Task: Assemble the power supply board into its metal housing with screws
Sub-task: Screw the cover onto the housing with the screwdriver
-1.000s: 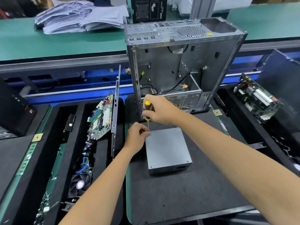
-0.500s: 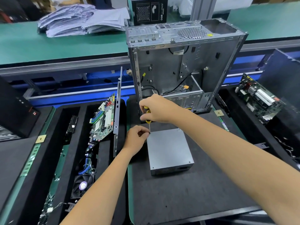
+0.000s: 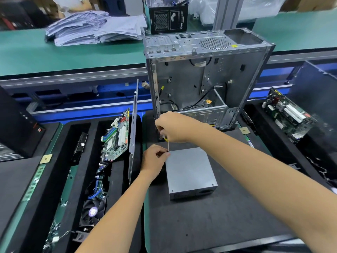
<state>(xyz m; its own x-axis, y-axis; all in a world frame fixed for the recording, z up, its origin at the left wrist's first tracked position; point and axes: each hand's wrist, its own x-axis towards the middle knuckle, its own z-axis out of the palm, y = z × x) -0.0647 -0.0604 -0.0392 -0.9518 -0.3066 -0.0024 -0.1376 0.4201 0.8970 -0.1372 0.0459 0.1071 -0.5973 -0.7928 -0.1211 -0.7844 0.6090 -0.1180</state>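
The power supply housing (image 3: 190,173), a flat box of dull brushed grey metal with sharp folded edges, lies on the black foam mat (image 3: 209,221) at the middle of the bench. At its ten o'clock corner the left hand (image 3: 155,158) pinches something too small to make out, fingertips pressed against the lid's edge. Just above, at twelve o'clock, the right hand (image 3: 173,127) curls tight round a screwdriver (image 3: 166,143), yellow handle barely showing, thin steel shaft standing upright on that corner. Beyond at twelve o'clock stands an open, perforated steel computer case (image 3: 206,73). At nine o'clock a green motherboard (image 3: 116,136) leans in a foam slot.
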